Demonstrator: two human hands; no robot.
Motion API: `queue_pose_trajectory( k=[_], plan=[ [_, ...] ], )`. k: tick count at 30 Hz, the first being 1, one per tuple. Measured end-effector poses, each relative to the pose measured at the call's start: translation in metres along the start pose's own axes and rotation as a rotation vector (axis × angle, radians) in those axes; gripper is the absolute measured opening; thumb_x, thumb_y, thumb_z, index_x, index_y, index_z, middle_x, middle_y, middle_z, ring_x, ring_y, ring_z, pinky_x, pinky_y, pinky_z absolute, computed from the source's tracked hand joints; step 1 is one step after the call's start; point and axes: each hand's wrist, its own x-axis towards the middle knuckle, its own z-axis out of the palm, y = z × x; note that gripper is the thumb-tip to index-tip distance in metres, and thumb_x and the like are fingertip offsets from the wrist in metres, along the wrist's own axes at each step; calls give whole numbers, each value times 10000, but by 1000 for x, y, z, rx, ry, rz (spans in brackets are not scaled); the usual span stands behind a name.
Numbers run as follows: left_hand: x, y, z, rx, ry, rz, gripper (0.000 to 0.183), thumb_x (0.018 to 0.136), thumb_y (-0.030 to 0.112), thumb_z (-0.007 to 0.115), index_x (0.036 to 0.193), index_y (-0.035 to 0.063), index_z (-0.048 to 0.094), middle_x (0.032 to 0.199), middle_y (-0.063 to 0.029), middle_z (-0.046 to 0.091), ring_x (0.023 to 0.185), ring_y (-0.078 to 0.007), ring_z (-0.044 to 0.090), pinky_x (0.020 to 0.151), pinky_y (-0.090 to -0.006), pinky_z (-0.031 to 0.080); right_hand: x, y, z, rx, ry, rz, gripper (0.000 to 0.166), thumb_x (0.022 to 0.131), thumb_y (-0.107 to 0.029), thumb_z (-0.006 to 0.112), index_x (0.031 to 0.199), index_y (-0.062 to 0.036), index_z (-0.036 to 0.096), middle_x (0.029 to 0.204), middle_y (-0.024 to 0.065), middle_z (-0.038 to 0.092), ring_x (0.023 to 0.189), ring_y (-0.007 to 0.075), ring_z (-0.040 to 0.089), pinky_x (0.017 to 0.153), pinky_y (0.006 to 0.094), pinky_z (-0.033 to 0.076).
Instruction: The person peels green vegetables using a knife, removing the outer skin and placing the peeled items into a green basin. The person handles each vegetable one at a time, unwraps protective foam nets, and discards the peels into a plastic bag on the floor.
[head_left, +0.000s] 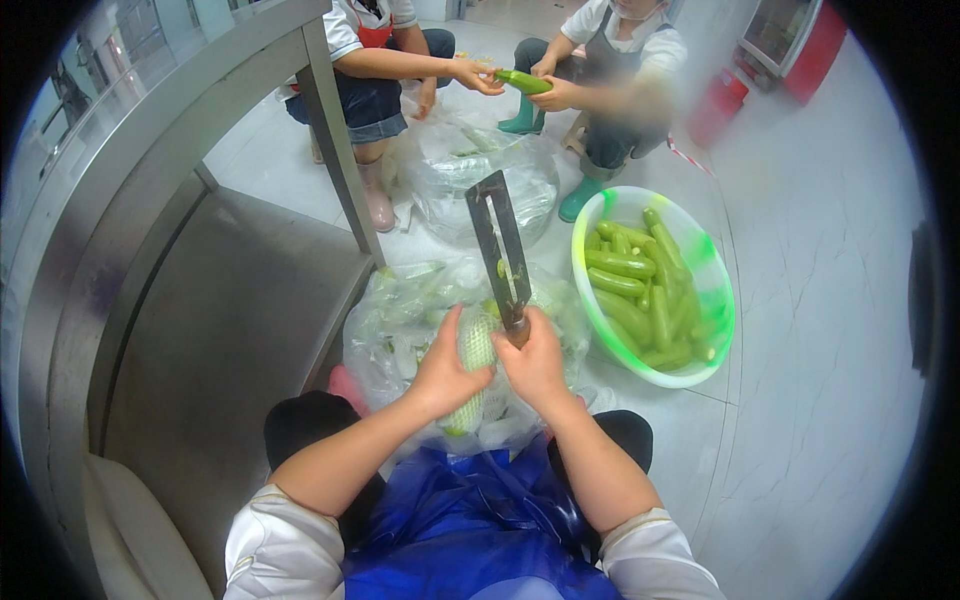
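My left hand grips a green zucchini sleeved in white foam netting, held lengthwise above the bag. In my right hand is a flat peeling knife with a slotted dark blade and a wooden handle; the blade points up and away from me. Bits of green peel cling near its slot. Below both hands a clear plastic bag lies spread open, with more zucchini and loose foam netting in it. My right thumb is close to the netted zucchini; whether it touches cannot be made out.
To the right stands a white and green plastic basin of zucchini. A steel table with a low shelf flanks my left. Ahead, two seated people both touch one zucchini over another plastic bag. A red bin stands farther right.
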Motion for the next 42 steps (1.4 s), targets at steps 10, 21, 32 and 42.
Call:
queue_pose_trajectory(
  k=[10, 21, 32, 42],
  plan=[
    [2, -8, 4, 48, -137, 39, 846, 773, 172, 667, 1475, 63, 207, 1406, -311, 352, 1392, -430, 221, 1118, -449, 261, -4, 12, -4, 151, -222, 173, 211, 795, -65, 693, 961, -38, 565, 834, 8, 608, 734, 83, 553, 674, 257, 462],
    [-4, 2, -5, 57, -12, 210, 216, 797, 69, 659, 1004, 95, 601, 1493, -285, 199, 1381, -460, 238, 1076, -451, 321, 0, 11, -17, 680, -136, 507, 236, 824, -119, 716, 943, -62, 520, 827, 31, 581, 724, 115, 569, 662, 260, 478],
    [-13, 19, -12, 440, -96, 444, 229, 682, 55, 728, 874, 105, 614, 1466, -258, 285, 1164, -460, 499, 919, -451, 476, 3, 3, -11, 755, 4, 575, 378, 819, -70, 719, 1127, 2, 512, 1009, 86, 621, 895, 152, 612, 784, 296, 512],
    [-13, 26, -6, 544, -74, 669, 163, 685, 70, 698, 802, 94, 587, 1380, -216, 433, 1152, -393, 530, 914, -446, 484, 5, 8, -21, 943, 22, 562, 359, 813, -23, 683, 1138, -3, 531, 1032, 82, 618, 903, 171, 611, 794, 309, 502]
  ],
)
